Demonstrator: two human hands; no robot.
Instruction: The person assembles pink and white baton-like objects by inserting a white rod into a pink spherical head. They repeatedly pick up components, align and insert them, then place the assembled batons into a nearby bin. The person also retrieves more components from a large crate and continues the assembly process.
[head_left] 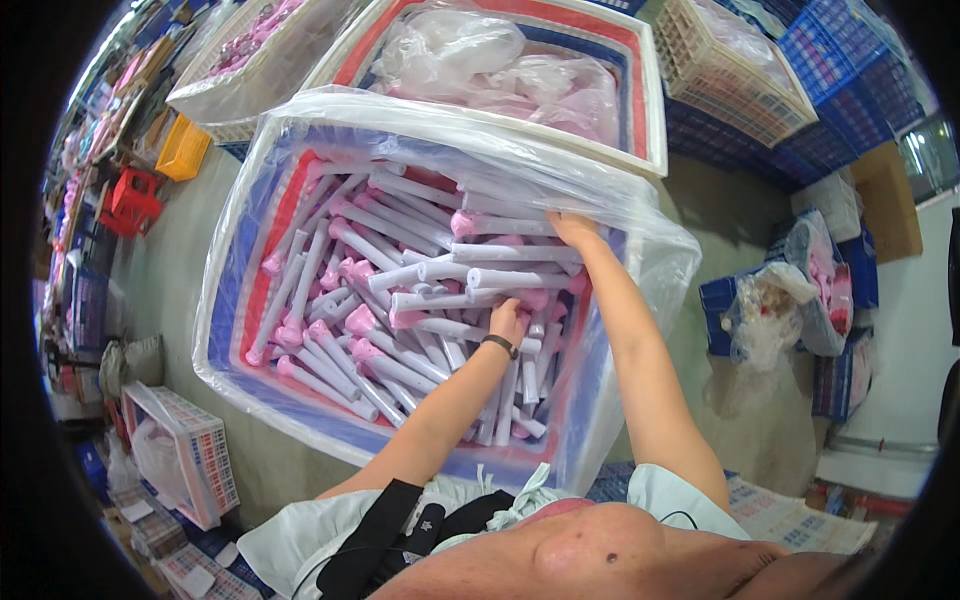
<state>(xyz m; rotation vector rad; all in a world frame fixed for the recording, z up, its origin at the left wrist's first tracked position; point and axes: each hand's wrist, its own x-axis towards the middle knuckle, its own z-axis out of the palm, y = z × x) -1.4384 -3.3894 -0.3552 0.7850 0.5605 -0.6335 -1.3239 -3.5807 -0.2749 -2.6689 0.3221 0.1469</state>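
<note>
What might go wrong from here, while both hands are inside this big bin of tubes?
The pale tubes with pink ends lie crossed over one another, so moving one near the left hand might make others slide or roll.
The clear plastic liner hangs loosely close to the right hand and might snag or tear.
The dark wristband sits just above the tubes and might catch on one.

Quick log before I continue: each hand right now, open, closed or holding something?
Left hand: down among the pale tubes; grip cannot be told.
Right hand: at one tube's end; open or closed cannot be told.
</note>
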